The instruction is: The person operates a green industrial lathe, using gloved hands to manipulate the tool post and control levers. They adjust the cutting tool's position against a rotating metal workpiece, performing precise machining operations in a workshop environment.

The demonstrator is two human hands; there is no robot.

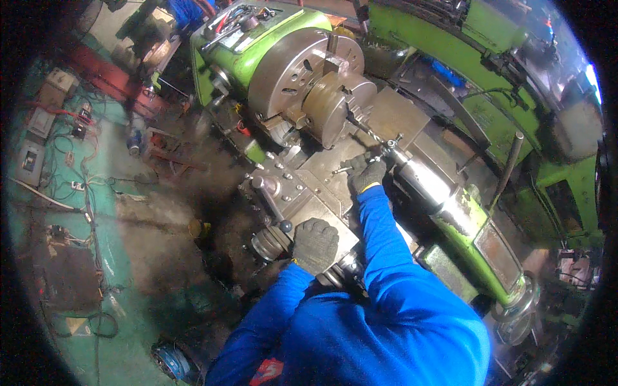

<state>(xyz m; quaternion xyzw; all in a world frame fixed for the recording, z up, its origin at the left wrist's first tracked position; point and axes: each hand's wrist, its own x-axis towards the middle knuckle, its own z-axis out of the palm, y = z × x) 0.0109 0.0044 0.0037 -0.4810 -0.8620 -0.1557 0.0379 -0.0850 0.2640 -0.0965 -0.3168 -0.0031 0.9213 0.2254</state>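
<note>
Drill bit (pixel 369 132): just beyond right hand (pixel 368 174), carried by tailstock (pixel 428 183), presumably for alignment with workpiece (pixel 328 109). That hand curled, grip unclear; left hand (pixel 315 246) fisted at carriage (pixel 323 207), perhaps bracing.

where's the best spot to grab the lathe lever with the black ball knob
Probably at the black ball knob, palm over it from the operator's side. The lever angles from its round hub back toward the person, leaving the rounded knob at its free end, just beside the gloved left hand.
</note>
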